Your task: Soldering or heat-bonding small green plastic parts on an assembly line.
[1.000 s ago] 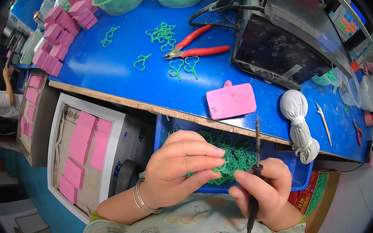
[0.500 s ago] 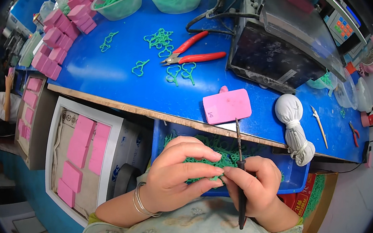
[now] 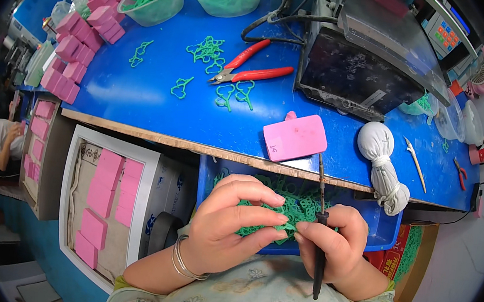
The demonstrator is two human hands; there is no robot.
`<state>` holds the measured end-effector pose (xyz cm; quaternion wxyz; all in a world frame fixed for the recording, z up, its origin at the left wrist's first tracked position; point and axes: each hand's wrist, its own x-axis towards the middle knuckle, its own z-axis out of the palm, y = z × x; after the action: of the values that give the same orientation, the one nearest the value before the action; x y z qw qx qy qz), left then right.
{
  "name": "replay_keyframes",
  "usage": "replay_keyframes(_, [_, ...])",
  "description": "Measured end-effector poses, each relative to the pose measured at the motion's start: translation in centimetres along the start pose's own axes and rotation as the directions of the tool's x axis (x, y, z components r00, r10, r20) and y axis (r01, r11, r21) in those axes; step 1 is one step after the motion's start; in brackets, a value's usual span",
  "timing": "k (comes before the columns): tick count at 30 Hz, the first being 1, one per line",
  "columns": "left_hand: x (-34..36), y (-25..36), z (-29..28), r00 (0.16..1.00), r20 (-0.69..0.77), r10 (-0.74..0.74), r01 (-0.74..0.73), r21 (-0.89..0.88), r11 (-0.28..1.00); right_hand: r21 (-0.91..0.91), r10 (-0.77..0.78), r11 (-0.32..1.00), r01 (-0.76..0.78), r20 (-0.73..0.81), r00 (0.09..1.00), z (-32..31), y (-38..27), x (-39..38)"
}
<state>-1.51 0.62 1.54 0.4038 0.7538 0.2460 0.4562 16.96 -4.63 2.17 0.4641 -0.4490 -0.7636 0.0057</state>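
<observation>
My left hand [image 3: 241,219], with metal bangles at the wrist, pinches a small green piece [image 3: 288,229] between thumb and fingertips. In my right hand [image 3: 335,243] is a soldering-iron-like tool [image 3: 319,256] with a black handle and a thin metal shaft pointing up. The right thumb and finger also reach the green piece's edge; whether they grip it is hard to tell. Both hands are over a blue tray [image 3: 382,243] heaped with green openwork pieces [image 3: 301,207]. Beyond the tool's tip, a pink block [image 3: 294,137] lies at the table edge.
Red-handled cutters [image 3: 256,73] lie on the blue table [image 3: 159,98] among loose green pieces. A tied white cloth bundle [image 3: 381,165] and a thin pointed tool [image 3: 416,166] lie right. Pink blocks [image 3: 72,50] are stacked left, near a box [image 3: 122,277] of more. A co-worker [image 3: 4,141] sits far left.
My right hand and the iron have shifted slightly right, and the fingertips of both hands are a little farther apart. The green piece shows more clearly. The co-worker's arm has lowered.
</observation>
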Motion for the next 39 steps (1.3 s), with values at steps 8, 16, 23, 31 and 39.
replay_keyframes(8, [0.0,-0.2,0.5,0.993,-0.088,-0.076,0.067,-0.104,0.992,0.059,0.068,0.996,-0.065,-0.043,0.997,0.0,-0.1,-0.3])
replay_keyframes(16, [-0.1,-0.5,0.2,0.998,-0.051,-0.044,0.037,-0.131,0.991,0.102,0.097,0.990,-0.098,0.012,0.995,0.0,0.5,-0.6])
replay_keyframes(23, [-0.1,-0.3,0.2,0.999,-0.048,-0.003,-0.002,-0.106,0.994,0.055,0.092,0.994,-0.092,0.002,0.996,0.5,0.7,-0.8])
replay_keyframes(31, [-0.1,-0.1,0.2,1.000,-0.018,0.018,-0.019,-0.090,0.996,0.049,0.103,0.993,-0.103,0.005,0.995,0.9,0.8,-1.0])
replay_keyframes(39, [-0.1,0.4,0.6,0.999,-0.039,-0.036,0.032,-0.111,0.993,0.049,0.094,0.994,-0.094,0.006,0.996,1.2,0.9,-1.2])
